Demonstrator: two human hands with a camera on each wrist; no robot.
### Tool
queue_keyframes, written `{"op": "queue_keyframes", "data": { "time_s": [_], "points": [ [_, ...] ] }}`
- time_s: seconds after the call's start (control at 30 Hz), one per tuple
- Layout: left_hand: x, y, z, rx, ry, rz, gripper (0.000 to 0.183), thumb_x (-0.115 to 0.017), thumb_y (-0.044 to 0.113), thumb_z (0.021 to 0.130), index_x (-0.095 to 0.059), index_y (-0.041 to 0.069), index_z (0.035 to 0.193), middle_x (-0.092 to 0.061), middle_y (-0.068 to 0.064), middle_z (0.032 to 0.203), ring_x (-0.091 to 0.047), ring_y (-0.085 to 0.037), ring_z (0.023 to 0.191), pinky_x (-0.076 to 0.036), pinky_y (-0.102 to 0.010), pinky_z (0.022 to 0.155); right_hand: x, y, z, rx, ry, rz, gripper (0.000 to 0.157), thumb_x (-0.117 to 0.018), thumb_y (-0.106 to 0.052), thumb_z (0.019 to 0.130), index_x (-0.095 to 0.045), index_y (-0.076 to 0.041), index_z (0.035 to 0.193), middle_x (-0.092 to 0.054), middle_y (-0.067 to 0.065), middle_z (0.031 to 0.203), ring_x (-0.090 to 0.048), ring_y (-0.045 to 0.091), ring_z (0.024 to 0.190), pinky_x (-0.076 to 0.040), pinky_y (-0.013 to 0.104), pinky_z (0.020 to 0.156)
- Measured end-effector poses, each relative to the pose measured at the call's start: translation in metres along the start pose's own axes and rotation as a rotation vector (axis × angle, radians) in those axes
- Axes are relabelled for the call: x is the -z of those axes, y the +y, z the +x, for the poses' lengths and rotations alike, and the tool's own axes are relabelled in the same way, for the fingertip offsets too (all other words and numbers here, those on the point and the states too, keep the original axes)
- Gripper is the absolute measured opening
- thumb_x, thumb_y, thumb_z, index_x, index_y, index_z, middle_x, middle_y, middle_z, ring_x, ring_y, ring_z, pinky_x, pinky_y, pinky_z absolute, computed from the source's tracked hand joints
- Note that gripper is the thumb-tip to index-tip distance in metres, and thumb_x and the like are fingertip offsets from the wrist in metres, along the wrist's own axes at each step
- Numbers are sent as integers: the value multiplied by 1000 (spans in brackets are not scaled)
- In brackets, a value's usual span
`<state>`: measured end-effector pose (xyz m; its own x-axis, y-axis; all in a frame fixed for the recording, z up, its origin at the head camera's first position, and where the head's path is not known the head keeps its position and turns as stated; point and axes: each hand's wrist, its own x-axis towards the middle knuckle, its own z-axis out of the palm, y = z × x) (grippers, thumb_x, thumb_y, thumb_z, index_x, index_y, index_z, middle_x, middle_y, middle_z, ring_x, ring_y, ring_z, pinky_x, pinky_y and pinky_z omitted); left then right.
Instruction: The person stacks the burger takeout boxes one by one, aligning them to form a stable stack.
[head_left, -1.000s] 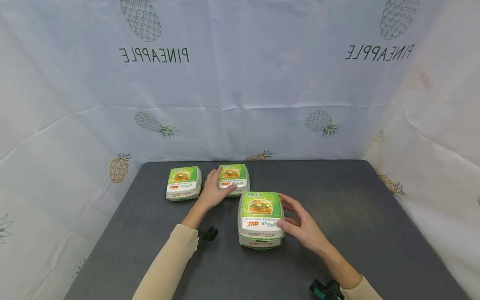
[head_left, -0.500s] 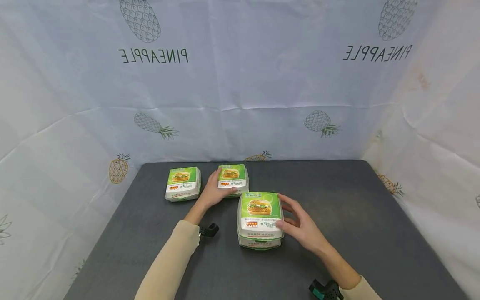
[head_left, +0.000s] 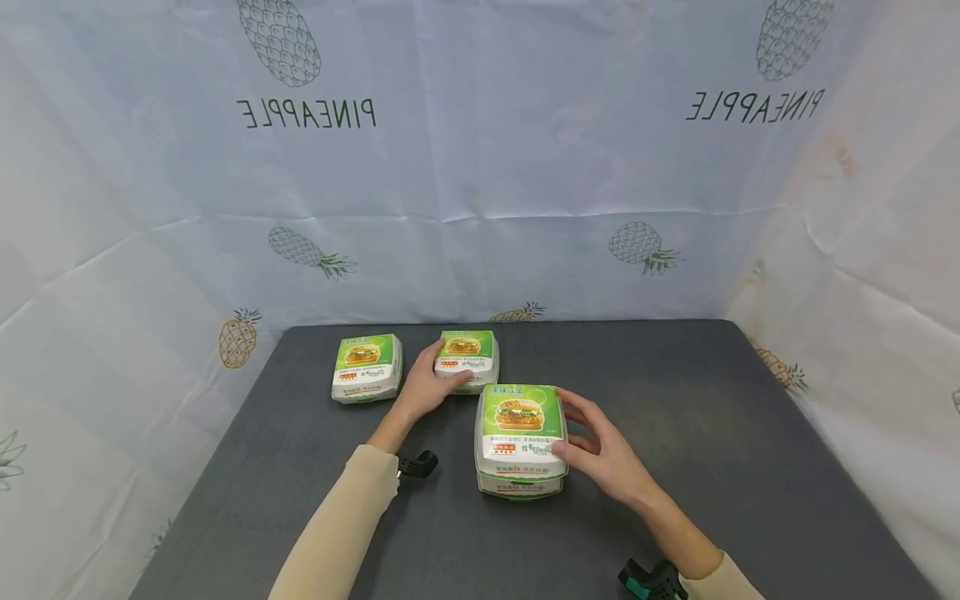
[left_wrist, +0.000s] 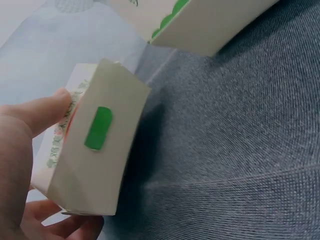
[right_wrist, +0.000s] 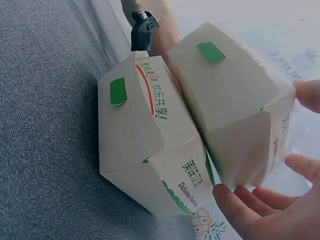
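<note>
Two burger boxes are stacked in the middle of the table, both white; the upper box (head_left: 521, 417) has a green lid with a burger picture. My right hand (head_left: 609, 457) holds the upper box by its right side, thumb at the front corner. In the right wrist view the lower box (right_wrist: 130, 125) sits on the cloth beneath it. Farther back, my left hand (head_left: 424, 388) grips a third burger box (head_left: 467, 357) from its left, thumb across the front. The left wrist view shows that box (left_wrist: 100, 135) side-on, with a green tab on it.
Another closed burger box (head_left: 366, 367) sits at the back left of the dark cloth-covered table (head_left: 712, 417). White pineapple-print curtains (head_left: 480, 167) enclose the back and both sides. A black wrist device (head_left: 417, 464) sits on the left wrist.
The rear box has shifted very slightly to the right in my left hand, and the thumb has moved up a little on it. The stack and my right hand stay put.
</note>
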<state>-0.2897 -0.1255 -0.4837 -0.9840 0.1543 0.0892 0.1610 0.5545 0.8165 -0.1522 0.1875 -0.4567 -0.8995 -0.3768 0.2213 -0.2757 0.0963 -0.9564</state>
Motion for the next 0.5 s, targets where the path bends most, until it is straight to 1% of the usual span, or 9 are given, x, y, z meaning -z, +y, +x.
{"op": "queue_keyframes", "data": {
  "time_s": [0.1, 0.2, 0.33, 0.5],
  "points": [
    [2, 4, -2, -9, 13, -12, 92, -76, 45, 90, -30, 6, 160, -32, -21, 160, -39, -40, 141, -35, -57, 111, 0, 0, 0, -5, -3, 5, 68, -64, -8, 100, -30, -13, 159, -24, 15, 161, -33, 45, 141, -52, 30, 96],
    [4, 5, -3, -24, 14, -12, 90, -76, 45, 91, -32, 6, 159, -33, -21, 159, -37, -40, 143, -33, -57, 112, 0, 0, 0, -9, -3, 10, 68, -64, -8, 100, -30, -14, 159, -24, 15, 161, -34, 45, 140, -53, 31, 95],
    [4, 3, -3, -36, 17, -5, 87, -75, 44, 92, -35, 5, 158, -33, -22, 160, -34, -40, 145, -31, -57, 114, -1, 0, -1, -7, 0, 4, 68, -64, -8, 100, -30, -14, 159, -24, 15, 161, -34, 45, 141, -53, 30, 96],
    [6, 2, -4, -39, 28, -15, 85, -75, 45, 92, -37, 7, 157, -32, -19, 161, -32, -38, 147, -30, -57, 115, -1, -1, -1, -9, -3, 2, 68, -64, -9, 100, -30, -14, 159, -24, 15, 160, -34, 46, 140, -53, 31, 96]
  ]
}}
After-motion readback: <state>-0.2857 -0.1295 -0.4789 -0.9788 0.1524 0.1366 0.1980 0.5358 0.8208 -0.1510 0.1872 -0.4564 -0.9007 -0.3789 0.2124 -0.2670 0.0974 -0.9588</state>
